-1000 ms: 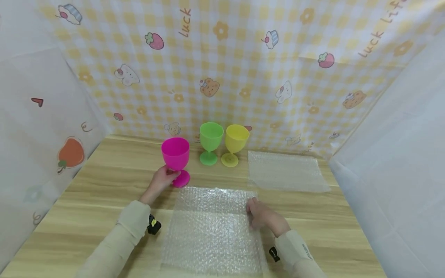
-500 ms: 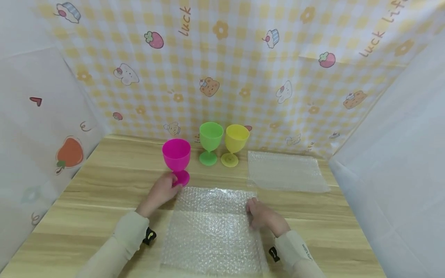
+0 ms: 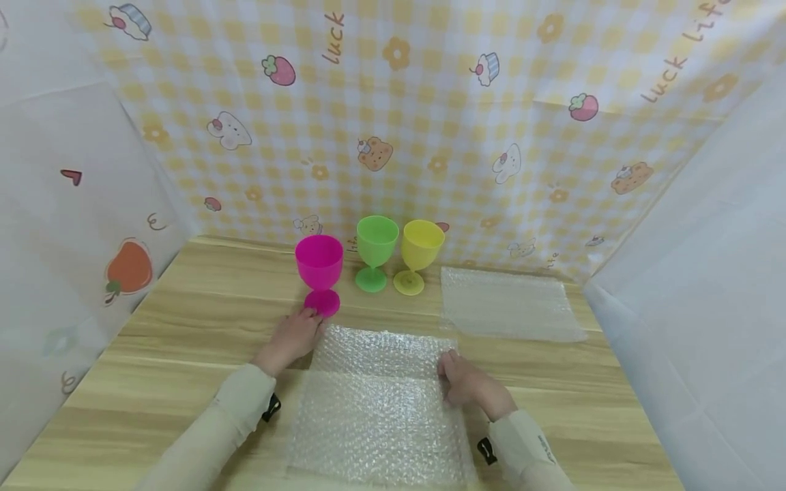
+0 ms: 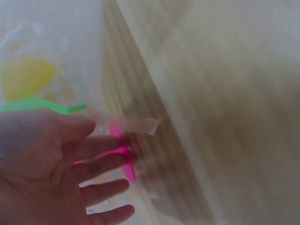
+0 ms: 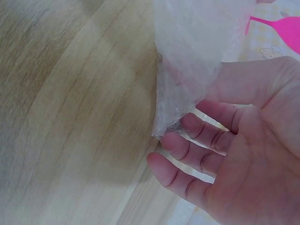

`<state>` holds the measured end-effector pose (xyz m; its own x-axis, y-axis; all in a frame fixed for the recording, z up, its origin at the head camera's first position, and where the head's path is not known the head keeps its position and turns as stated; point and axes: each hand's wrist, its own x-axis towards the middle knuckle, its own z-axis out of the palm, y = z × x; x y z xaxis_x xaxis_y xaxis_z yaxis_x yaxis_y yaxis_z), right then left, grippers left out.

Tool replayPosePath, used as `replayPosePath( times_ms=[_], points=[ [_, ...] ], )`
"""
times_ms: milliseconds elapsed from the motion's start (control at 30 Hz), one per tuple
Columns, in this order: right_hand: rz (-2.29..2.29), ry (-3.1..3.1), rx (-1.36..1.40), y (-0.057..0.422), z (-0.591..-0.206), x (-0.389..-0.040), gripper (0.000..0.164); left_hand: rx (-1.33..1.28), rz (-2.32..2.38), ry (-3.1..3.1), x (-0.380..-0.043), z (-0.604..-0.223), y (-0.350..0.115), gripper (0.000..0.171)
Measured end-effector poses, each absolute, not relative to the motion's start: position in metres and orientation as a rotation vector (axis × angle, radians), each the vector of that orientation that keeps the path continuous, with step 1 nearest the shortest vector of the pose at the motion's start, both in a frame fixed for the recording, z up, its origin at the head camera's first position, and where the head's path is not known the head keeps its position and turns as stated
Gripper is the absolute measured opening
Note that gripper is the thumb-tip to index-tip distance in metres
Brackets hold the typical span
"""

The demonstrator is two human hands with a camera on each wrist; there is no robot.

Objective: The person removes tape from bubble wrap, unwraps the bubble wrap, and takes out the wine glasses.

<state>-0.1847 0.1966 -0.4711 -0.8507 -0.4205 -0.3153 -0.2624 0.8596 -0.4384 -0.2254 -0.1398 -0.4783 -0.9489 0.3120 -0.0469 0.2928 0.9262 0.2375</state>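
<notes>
A pink goblet (image 3: 319,262) stands upright at the back left of the bubble wrap sheet (image 3: 381,409). My left hand (image 3: 296,337) is at the near edge of its foot, fingertips overlapping the rim there. In the left wrist view the fingers of the left hand (image 4: 61,164) are fairly straight and spread beside the pink foot (image 4: 127,159), not curled round it. My right hand (image 3: 469,383) pinches the sheet's right edge near its far corner. Seen from the right wrist, thumb and index finger hold the raised corner of bubble wrap (image 5: 187,51), the thumb partly behind the film.
Behind the sheet stand a green goblet (image 3: 376,242) and a yellow goblet (image 3: 421,245), side by side near the patterned cloth backdrop (image 3: 430,102). Another bubble wrap piece (image 3: 510,307) lies flat at the back right of the wooden table (image 3: 184,327). White cloth walls flank both sides.
The pink goblet has shifted slightly back and right. My left hand, earlier gripping its stem and foot, has loosened and drawn toward the near side. The right hand keeps its place on the wrap.
</notes>
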Motion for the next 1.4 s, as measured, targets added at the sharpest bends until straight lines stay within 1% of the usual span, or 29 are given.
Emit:
replayPosePath(
  times_ms=[300,567,767,933,1233,1400],
  points=[
    [-0.547,2.644,-0.5,0.194,-0.466,-0.181,0.05,0.435,0.329,2.901,-0.262,-0.479,-0.143,0.045],
    [-0.522,2.653,-0.477,0.193,-0.465,-0.18,0.05,0.343,0.232,2.84,-0.284,-0.476,-0.134,0.045],
    [-0.517,2.663,-0.5,0.194,-0.466,-0.18,0.05,0.281,0.252,2.789,-0.289,-0.466,-0.13,0.046],
    [-0.52,2.673,-0.532,0.196,-0.47,-0.18,0.049,0.24,0.281,2.766,-0.293,-0.466,-0.132,0.046],
    [-0.526,2.677,-0.558,0.195,-0.472,-0.179,0.049,0.259,0.288,2.753,-0.29,-0.474,-0.136,0.047],
    [-0.528,2.698,-0.559,0.197,-0.472,-0.176,0.05,0.297,0.421,2.75,-0.286,-0.474,-0.144,0.051]
  ],
)
